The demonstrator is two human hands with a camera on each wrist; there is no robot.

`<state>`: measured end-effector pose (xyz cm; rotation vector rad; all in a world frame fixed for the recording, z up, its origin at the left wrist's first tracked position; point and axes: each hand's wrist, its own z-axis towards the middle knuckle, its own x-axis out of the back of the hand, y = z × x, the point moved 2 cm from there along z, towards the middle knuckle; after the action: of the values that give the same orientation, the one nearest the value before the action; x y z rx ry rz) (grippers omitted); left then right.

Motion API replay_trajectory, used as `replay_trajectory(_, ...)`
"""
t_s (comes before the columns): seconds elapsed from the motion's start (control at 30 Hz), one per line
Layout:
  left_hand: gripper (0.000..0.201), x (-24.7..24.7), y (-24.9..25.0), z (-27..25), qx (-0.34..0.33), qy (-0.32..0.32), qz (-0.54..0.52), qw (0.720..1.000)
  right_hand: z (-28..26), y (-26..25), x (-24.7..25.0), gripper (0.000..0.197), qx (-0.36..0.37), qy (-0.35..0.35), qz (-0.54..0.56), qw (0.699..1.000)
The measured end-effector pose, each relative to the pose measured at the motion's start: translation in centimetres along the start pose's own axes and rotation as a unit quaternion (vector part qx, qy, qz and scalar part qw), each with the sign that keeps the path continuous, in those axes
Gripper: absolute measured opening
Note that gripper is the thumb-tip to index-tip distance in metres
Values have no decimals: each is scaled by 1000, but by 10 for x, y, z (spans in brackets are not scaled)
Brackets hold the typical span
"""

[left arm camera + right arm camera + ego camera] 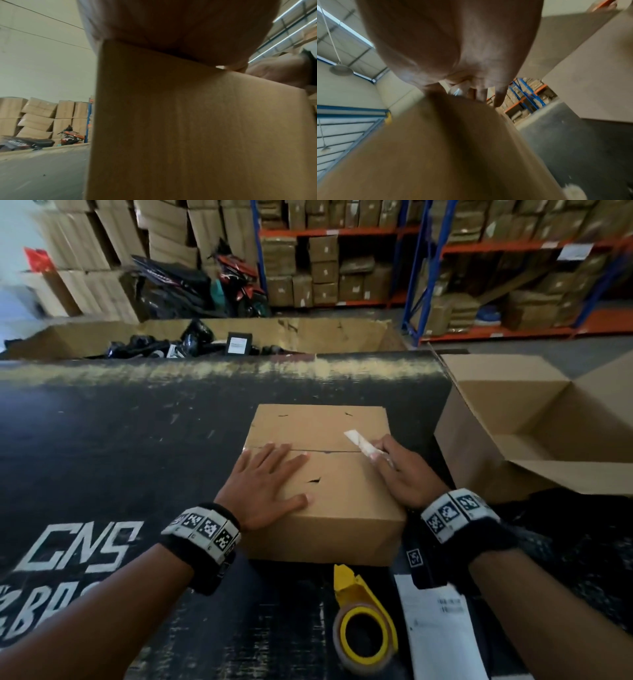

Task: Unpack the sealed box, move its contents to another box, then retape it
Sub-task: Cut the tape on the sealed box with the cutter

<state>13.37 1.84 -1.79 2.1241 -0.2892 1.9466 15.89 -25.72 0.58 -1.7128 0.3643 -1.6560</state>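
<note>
- Sealed box point(318, 474): the landmark for this legend; it sits flat on the dark desk point(120, 440), flaps shut, centre seam running across its top, so that the seam faces upward for cutting.
- Left hand point(267, 484): lies palm-down on the near-left part of the box top, fingers straight and spread, gripping nothing; the likely purpose is to pin the box against sliding while the seam is worked.
- Right hand point(400, 470): at the right end of the box seam, fingers curled round a pale, flat cutter-like tool point(359, 443) whose tip angles over the top; its exact kind cannot be told. Judged step: slitting the tape.
- Open box point(534, 419): just right of the sealed box, flaps spread and interior showing, presumably placed within reach to receive the contents.
- Tape dispenser point(363, 625): yellow, on the desk nearer the person than the sealed box, probably kept ready for retaping.
- Printed paper point(435, 631): beside the dispenser, nearer the person than the sealed box's right corner.
- Large carton point(308, 333): beyond the sealed box, past the far desk edge, holding dark wrapped items.
</note>
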Motion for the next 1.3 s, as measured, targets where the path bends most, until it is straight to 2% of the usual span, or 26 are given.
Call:
replay_trajectory(0.13,94,12,15,6,52,-11,-65,996,-2,6,-13,28,-11,25,78,997)
replay_trajectory(0.23,88,14,62,21,31,-12,-86,996,4,14,-12,17,-36,60,172,983)
replay_trajectory(0.27,85,14,80,27,14,-14,-86,996,8,19,-8,15,-47,81,232,968)
replay_trajectory(0.33,82,13,112,40,-7,-22,-86,996,14,34,5,17,-88,137,359,919)
replay_trajectory(0.37,84,12,124,46,-12,-25,-85,996,13,43,13,17,-111,160,391,900)
replay_trajectory(0.4,86,10,133,51,-12,-26,-80,996,11,52,21,17,-130,173,386,897)
replay_trajectory(0.53,92,-4,145,50,0,20,-26,999,1,83,34,18,-145,159,277,937)
replay_trajectory(0.6,88,-7,145,47,3,46,-27,999,0,92,32,17,-147,151,278,937)
replay_trajectory(0.77,86,-7,147,49,8,64,-44,997,4,98,35,20,-140,152,295,933)
replay_trajectory(1.3,85,-8,148,48,14,91,-53,994,14,91,45,20,-115,121,249,954)
